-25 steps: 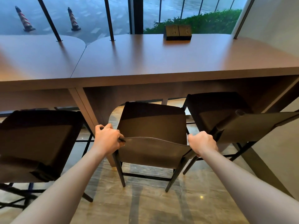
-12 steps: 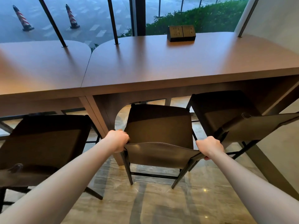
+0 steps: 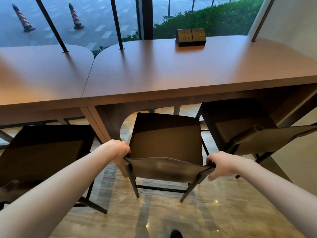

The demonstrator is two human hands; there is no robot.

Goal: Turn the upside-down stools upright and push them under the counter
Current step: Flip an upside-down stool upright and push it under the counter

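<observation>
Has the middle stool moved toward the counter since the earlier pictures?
Yes. The middle stool has slid forward: more of its seat now lies under the counter edge. Both hands hold its backrest.

left stool (image 3: 42,152): cut off by the edge, left of the left hand (image 3: 118,150) | right stool (image 3: 240,127): front tucked under the counter (image 3: 188,69), past the right hand (image 3: 221,164)

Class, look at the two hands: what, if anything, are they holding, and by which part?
Both hold the middle stool by its backrest: left hand at one top corner, right hand at the other.
</observation>
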